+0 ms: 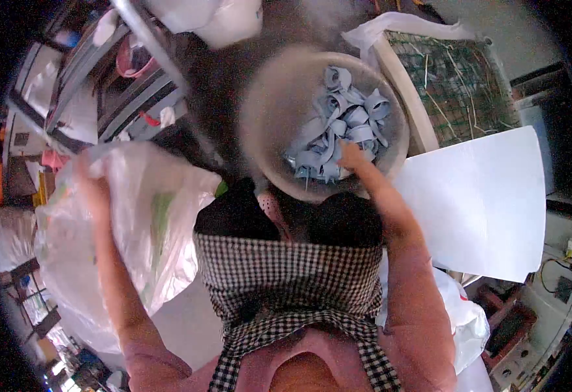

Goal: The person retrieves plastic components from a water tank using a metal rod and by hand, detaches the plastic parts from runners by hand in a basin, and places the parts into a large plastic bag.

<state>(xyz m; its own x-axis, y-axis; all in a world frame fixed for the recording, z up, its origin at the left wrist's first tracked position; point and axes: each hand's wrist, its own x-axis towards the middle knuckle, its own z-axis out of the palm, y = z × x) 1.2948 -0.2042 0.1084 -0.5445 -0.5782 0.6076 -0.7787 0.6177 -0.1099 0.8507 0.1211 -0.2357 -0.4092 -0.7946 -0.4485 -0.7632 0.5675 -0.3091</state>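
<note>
while the right hand (353, 157) is among curled grey-blue strips (359, 117) heaped inside the round tub (266, 124), the left hand (93, 179) lies against a translucent plastic bag (142, 222) | right grip: can't make out | left grip: too blurred to tell

Free room: tub (270, 134), left half. Obstacle: white board (485, 202), lower right.

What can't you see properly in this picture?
All in the head camera's view:
Left hand: blurred, so I can't tell how its fingers meet the plastic bag.
Inside the bag: the cloudy plastic hides most of it.
Right hand: too small to tell whether its fingertips pinch one of the grey pieces.
Tub: the pieces cover part of its bottom.
White object: its top is cut off by the upper edge.
</note>
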